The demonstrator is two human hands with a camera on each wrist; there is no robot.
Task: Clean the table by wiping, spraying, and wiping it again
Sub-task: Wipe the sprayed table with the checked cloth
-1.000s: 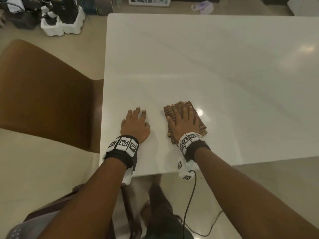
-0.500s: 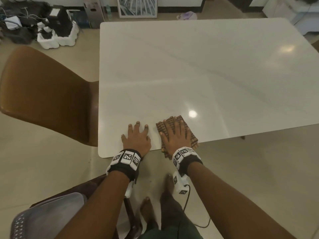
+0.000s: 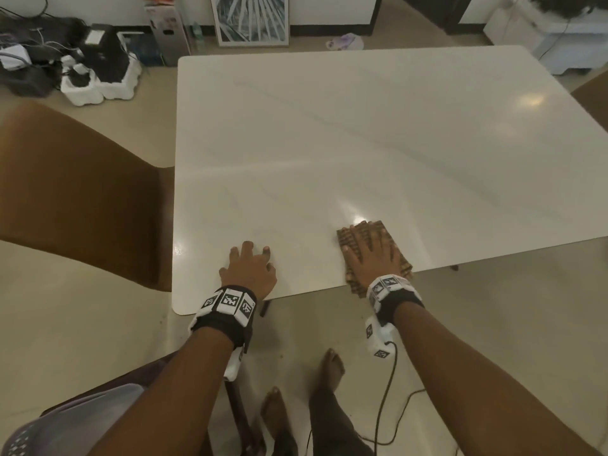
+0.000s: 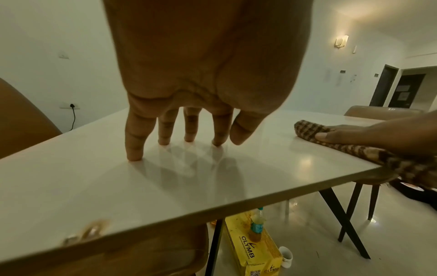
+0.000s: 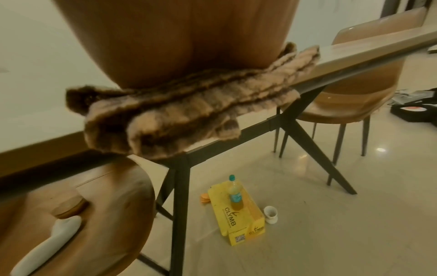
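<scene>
A white table point(image 3: 329, 143) fills the head view. My right hand point(image 3: 370, 255) lies flat with straight fingers on a folded brown checked cloth point(image 3: 378, 230) at the table's near edge. The cloth's point(image 5: 165, 115) near part hangs over that edge, and it shows at the right of the left wrist view too point(image 4: 350, 149). My left hand point(image 3: 250, 266) rests on the bare tabletop to the left of the cloth, fingers spread, fingertips point(image 4: 134, 156) touching the surface. No spray bottle shows on the table.
A brown chair point(image 3: 65, 192) stands at the table's left side, another point(image 5: 350, 84) at the right. Under the table sit a yellow box point(image 5: 236, 214), a small bottle point(image 5: 235, 194) on it and a white cup point(image 5: 270, 213). My bare feet point(image 3: 332, 366) stand by a black cable.
My right hand has slid the cloth rightward along the near edge, away from my left hand. The cloth now overhangs the edge. My head has pulled back, showing more floor.
</scene>
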